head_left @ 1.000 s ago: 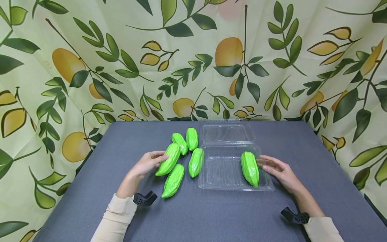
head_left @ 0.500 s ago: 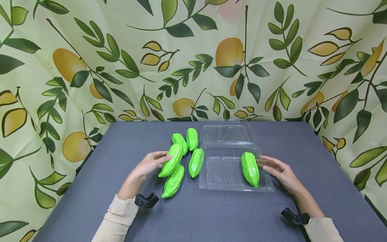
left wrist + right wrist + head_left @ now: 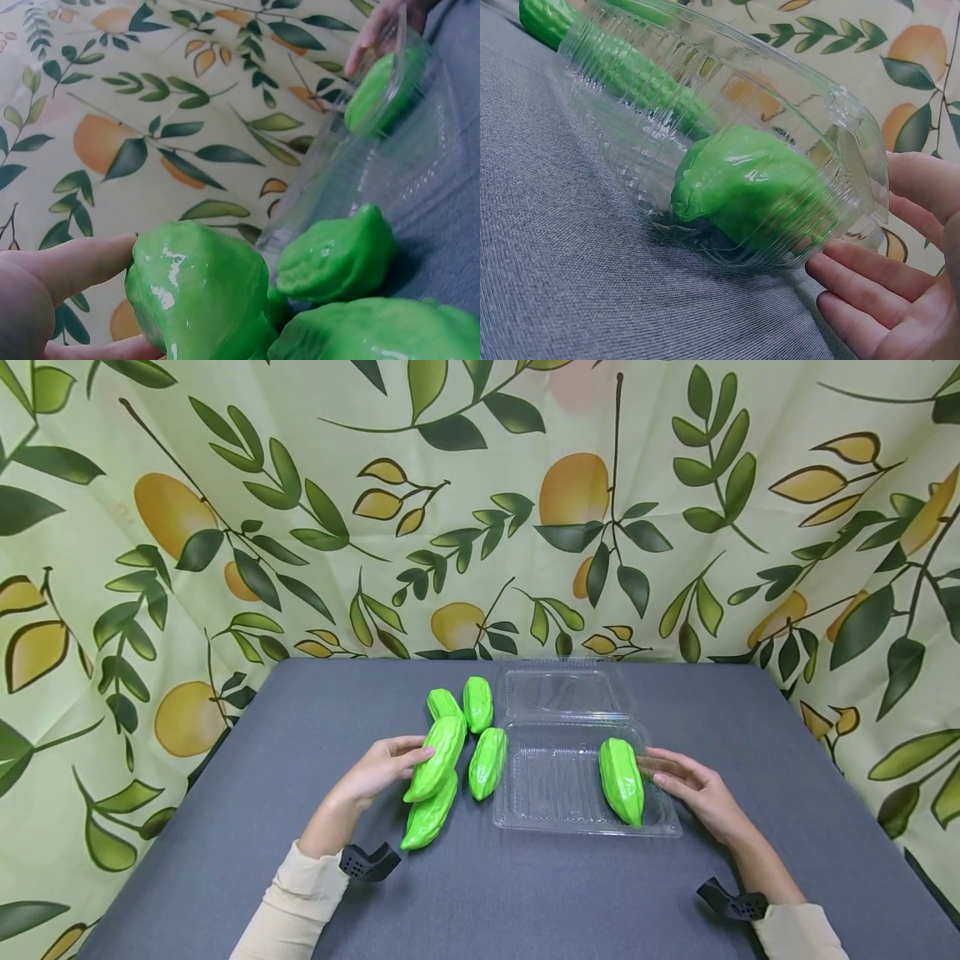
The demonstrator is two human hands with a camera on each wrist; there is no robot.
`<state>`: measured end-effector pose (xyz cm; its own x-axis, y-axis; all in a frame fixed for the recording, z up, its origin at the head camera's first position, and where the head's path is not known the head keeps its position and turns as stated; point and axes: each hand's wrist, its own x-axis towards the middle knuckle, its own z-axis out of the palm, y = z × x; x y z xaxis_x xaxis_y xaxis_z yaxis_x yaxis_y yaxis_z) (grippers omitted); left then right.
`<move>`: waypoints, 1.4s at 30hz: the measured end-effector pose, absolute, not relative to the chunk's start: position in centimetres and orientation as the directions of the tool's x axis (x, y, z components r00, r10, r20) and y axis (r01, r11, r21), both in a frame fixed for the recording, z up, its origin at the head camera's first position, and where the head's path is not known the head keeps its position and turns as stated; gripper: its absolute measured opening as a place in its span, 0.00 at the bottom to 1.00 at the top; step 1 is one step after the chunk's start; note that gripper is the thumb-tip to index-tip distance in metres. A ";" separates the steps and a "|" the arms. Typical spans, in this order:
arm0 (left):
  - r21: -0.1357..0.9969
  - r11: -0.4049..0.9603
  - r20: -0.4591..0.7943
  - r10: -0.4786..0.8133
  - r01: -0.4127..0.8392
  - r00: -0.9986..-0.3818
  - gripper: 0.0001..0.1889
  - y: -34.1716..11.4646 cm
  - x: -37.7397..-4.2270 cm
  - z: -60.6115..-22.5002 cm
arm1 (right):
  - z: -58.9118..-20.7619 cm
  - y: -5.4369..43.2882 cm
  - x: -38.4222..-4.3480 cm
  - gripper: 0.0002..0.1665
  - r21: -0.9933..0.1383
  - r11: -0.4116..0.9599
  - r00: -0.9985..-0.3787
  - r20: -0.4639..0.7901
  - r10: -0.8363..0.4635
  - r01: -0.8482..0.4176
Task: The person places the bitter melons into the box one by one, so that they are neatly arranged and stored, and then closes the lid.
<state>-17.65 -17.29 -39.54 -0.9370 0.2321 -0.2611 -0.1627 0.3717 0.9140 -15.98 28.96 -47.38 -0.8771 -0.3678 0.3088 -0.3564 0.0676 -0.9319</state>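
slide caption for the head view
Left hand holds a green gourd, right hand beside an open clear container holding another

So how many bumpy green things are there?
6: one green thing in the left hand, one nearer the head camera, two farther back, one at the left edge of the clear container, one inside it. The held one partly covers two.

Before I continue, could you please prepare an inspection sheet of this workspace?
Surface: blue-grey, fabric-textured tabletop.
Job's things: one glossy green ridged oblong vegetable, held; four similar vegetables outside the container; a sixth vegetable inside the open, clear plastic hinged container.
Clutter: nothing seen.
Hands: left hand grips the first vegetable; right hand is at the container's right side.
Cables: nothing seen.
Surroundings: cream cloth backdrop printed with leaves and fruit.
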 end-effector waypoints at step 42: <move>0.960 0.124 -0.275 0.233 -0.251 -0.933 0.31 -13.5 -16.3 -39.0 | -47.2 28.8 -15.9 0.24 -0.932 0.054 -0.878 0.318 -0.357 -0.359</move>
<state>-16.31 -13.53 -38.96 -0.9328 0.2335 -0.2745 -0.2514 0.1241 0.9599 -15.92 28.77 -47.22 -0.8784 -0.3566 0.3183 -0.3594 0.0537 -0.9316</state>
